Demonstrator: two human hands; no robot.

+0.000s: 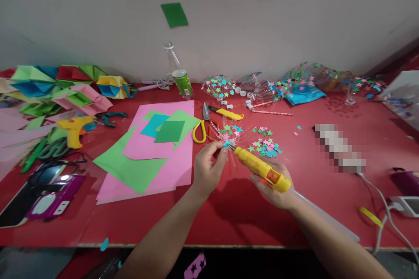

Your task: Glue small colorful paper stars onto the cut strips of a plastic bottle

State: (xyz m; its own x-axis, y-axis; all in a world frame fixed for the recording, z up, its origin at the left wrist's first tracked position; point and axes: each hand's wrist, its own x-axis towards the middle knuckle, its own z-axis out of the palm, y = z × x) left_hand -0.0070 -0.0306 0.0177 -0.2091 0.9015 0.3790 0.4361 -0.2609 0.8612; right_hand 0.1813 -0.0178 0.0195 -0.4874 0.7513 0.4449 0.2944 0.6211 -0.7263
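A small blue paper star (226,144) is pinched between the thumb and fingertips of my left hand (209,163). My right hand (276,187) grips a yellow glue gun (262,168), with a clear glue stick (324,213) jutting from its back end. The gun's metal nozzle points left and meets the star, or nearly so. Just behind my fingers lies a clear plastic piece cut into strips, with paper stars (231,130) on it. To the right of it is a loose pile of pink, green and blue stars (268,146).
Yellow-handled scissors (199,128) and a yellow cutter knife (231,114) lie behind my left hand. Pink and green paper sheets (131,170) cover the left middle. A second glue gun (75,128) and folded paper shapes sit left. Star-covered plastic pieces (218,87) line the wall; cables run right.
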